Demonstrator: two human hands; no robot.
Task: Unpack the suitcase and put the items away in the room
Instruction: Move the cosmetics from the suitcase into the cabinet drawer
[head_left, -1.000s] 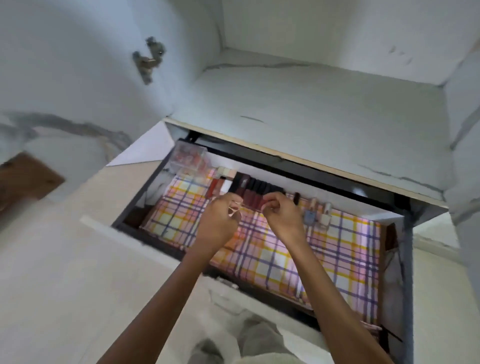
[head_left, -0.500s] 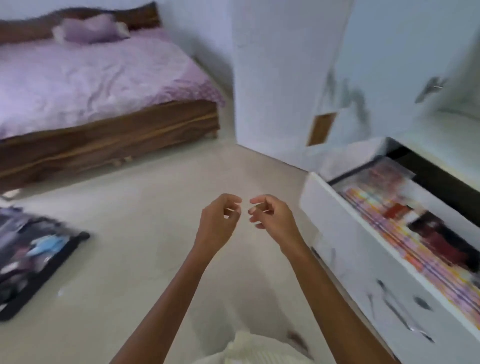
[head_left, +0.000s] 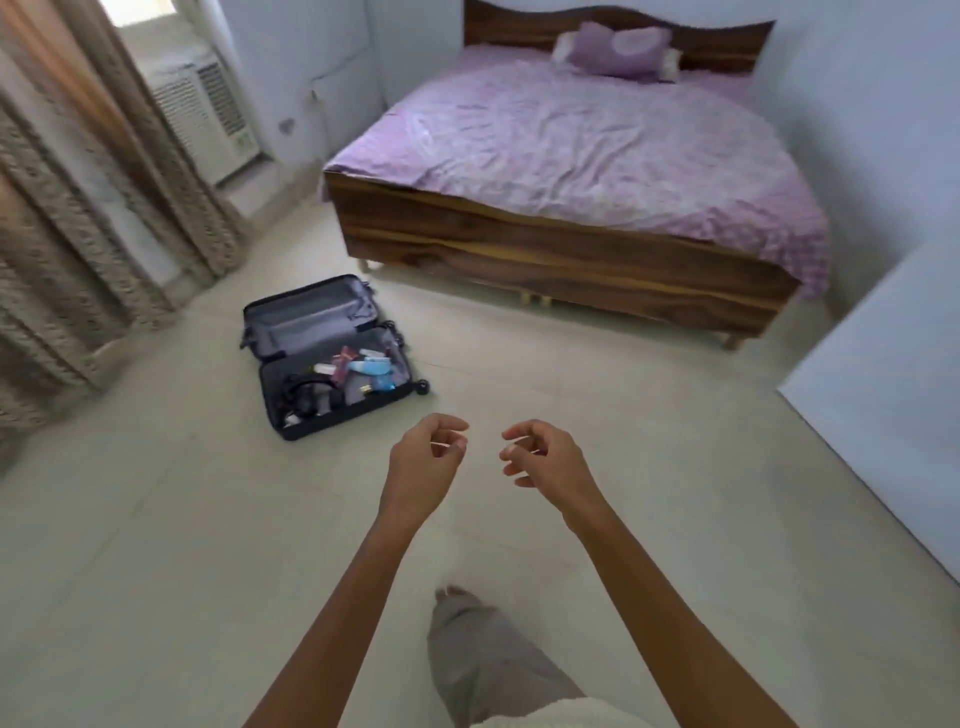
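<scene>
Suitcase (head_left: 311, 317): dark, hard-shelled, lying opened flat on the floor (head_left: 156, 519), near the foot of the bed (head_left: 571, 249) and beside the curtains (head_left: 78, 234). It is sitting well apart from the person, ahead and to their left.

Contents: the upper half is showing only grey lining. The lower half is holding small blue and white tubes (head_left: 371, 366) and a dark corded item (head_left: 306, 397), whose kind is too small to tell.

Hands: the left hand (head_left: 423, 462) and right hand (head_left: 545, 462) are hanging out in front, close together but not touching. The fingers are loosely curled and nothing is showing in either.

Person: one trouser leg and bare foot (head_left: 457, 597) are showing below the hands, pointing towards the suitcase.

Step in hand, as judged: the person is going empty-handed to the suitcase for another load, with the unpacking partway done and several items waiting.

Next move, as judged: closing the gap, crouching to floor level, then gathering the loose small tubes in a curled grip. The corded item is likely needing its cable bunched before lifting.
</scene>
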